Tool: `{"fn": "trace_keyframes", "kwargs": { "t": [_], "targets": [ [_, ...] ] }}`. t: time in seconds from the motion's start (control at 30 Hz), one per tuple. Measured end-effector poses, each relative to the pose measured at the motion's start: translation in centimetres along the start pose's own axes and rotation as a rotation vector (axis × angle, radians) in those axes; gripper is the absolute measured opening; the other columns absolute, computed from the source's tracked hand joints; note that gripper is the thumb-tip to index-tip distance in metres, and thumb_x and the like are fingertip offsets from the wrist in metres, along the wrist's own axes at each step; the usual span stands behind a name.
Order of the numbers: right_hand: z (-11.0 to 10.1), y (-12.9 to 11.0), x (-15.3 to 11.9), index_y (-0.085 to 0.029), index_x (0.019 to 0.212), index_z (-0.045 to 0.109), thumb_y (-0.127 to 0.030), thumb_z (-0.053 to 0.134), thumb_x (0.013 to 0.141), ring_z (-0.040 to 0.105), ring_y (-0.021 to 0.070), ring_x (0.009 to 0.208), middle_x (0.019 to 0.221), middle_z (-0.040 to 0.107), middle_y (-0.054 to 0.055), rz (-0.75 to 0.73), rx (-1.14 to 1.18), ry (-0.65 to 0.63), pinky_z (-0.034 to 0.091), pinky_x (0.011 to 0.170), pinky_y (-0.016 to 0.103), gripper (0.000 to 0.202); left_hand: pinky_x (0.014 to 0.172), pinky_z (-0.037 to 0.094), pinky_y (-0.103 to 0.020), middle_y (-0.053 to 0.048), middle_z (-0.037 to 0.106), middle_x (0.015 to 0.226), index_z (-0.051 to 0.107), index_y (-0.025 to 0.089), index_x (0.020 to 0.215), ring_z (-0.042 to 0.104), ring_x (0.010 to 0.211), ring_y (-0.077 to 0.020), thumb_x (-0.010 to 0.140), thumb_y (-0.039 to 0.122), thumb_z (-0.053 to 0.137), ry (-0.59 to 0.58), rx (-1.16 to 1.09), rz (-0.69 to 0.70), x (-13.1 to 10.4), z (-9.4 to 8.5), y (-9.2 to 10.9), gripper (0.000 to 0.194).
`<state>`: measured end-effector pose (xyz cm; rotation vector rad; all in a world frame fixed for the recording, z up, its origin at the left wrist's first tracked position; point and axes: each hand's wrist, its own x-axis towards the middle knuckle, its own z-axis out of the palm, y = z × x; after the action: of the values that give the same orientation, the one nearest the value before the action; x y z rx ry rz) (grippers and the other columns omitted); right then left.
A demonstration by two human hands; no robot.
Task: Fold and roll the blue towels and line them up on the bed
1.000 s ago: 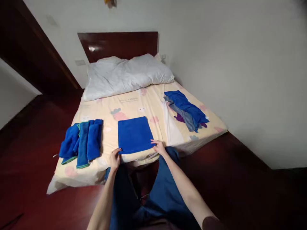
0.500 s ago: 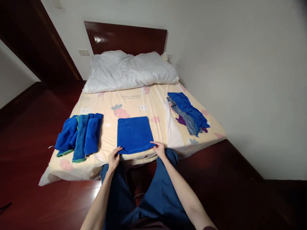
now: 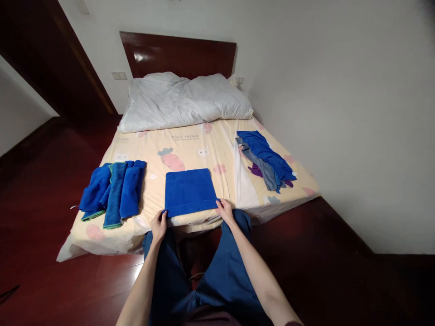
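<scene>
A blue towel [image 3: 190,190] lies flat as a rectangle near the front edge of the bed, with a narrow strip turned over along its near side. My left hand [image 3: 158,225] pinches the near left corner of that strip. At the near right corner, my right hand [image 3: 224,210] grips the fold between thumb and fingers. To the left lie several rolled blue towels [image 3: 129,192], some with green edging. On the right is a loose heap of blue cloths [image 3: 268,156] with a grey cloth [image 3: 260,165] and a purple one [image 3: 255,170].
The bed [image 3: 152,149] has a pale sheet with carrot prints. A bunched white quilt [image 3: 186,102] lies before the dark wooden headboard [image 3: 180,54]. A white wall [image 3: 340,113] runs along the right, and dark red flooring [image 3: 41,199] surrounds the bed.
The near edge of the blue towel has been turned over into a narrow strip, and its far edge has come slightly nearer. My left hand has shifted a little left.
</scene>
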<state>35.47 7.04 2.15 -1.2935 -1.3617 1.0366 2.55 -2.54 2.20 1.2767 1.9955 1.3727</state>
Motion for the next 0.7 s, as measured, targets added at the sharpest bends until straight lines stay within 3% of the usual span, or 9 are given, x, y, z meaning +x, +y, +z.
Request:
{"fn": "trace_keyframes", "kwargs": {
  "t": [0.17, 0.37, 0.53, 0.7],
  "targets": [
    [0.5, 0.8, -0.2, -0.023, 0.073, 0.053, -0.069, 0.055, 0.085, 0.047, 0.0131, 0.046, 0.061, 0.054, -0.001, 0.027, 0.0, -0.003, 0.042, 0.043, 0.026, 0.048, 0.091, 0.053, -0.042, -0.009, 0.076, 0.099, 0.072, 0.018, 0.099, 0.07, 0.096, -0.0287, 0.09, 0.058, 0.051, 0.003, 0.044, -0.024, 0.1, 0.0, 0.3, 0.046],
    [0.8, 2.3, -0.3, -0.021, 0.076, 0.061, -0.069, 0.05, 0.089, 0.054, 0.0162, 0.055, 0.063, 0.059, 0.002, -0.031, -0.171, 0.072, 0.047, 0.054, 0.027, 0.051, 0.088, 0.053, -0.038, -0.01, 0.076, 0.096, 0.073, 0.017, 0.094, 0.07, 0.092, -0.0274, 0.089, 0.058, 0.054, 0.035, 0.078, -0.03, 0.2, 0.1, 0.0, 0.046],
    [0.7, 2.0, -0.3, -0.019, 0.079, 0.065, -0.069, 0.049, 0.09, 0.057, 0.0184, 0.06, 0.066, 0.064, 0.006, -0.046, -0.225, 0.076, 0.048, 0.058, 0.029, 0.054, 0.078, 0.051, -0.033, -0.008, 0.075, 0.086, 0.074, 0.017, 0.087, 0.07, 0.084, -0.0252, 0.091, 0.06, 0.052, 0.05, 0.115, -0.076, 0.4, 0.3, 0.3, 0.048],
    [0.7, 1.4, -0.1, -0.022, 0.071, 0.06, -0.075, 0.043, 0.089, 0.055, 0.0186, 0.053, 0.061, 0.06, 0.004, -0.009, -0.254, 0.041, 0.045, 0.053, 0.028, 0.058, 0.074, 0.048, -0.032, -0.008, 0.073, 0.077, 0.072, 0.017, 0.082, 0.068, 0.077, -0.0241, 0.093, 0.059, 0.046, -0.014, 0.203, -0.133, 1.2, 0.1, 0.7, 0.05]
  ]
}}
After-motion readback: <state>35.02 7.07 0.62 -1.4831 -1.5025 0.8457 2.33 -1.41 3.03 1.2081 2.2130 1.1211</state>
